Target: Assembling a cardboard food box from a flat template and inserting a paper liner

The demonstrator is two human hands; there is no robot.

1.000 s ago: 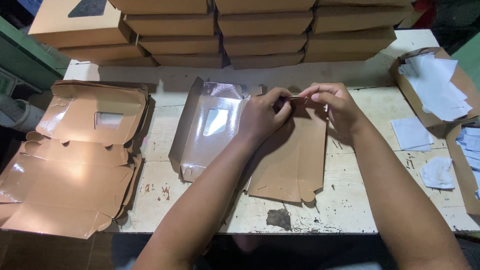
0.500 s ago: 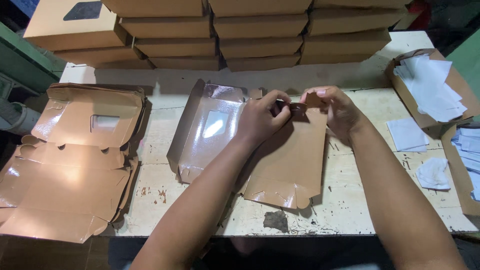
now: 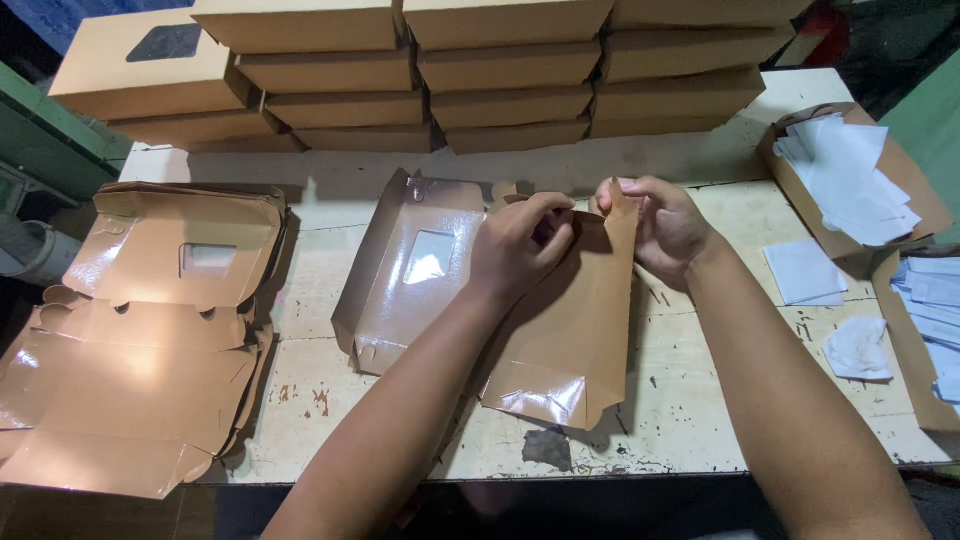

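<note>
Table (image 3: pixel 700 420), white and chipped, carries everything. Along its far edge stand 3 rows of stacked brown boxes (image 3: pixel 500 70), closed and piled several high. At the left lies a pile of flat unfolded boxes (image 3: pixel 150 370), each with a clear window. At the right, 2 open trays hold white paper sheets (image 3: pixel 850 180), with a few loose ones beside them.

In the middle lies the flat brown box (image 3: pixel 560 340), shiny on its inner face, its windowed lid panel (image 3: pixel 415 265) spread to the left. It looks light, thin and springy, likely slick on the glossy side, and easy to crease; corners and tabs are the natural places to pinch it.

Left hand (image 3: pixel 520 245) pinches the upper edge with fingers closed on the card. Right hand (image 3: pixel 665 225) does likewise, fingers closed around a raised corner flap.
</note>
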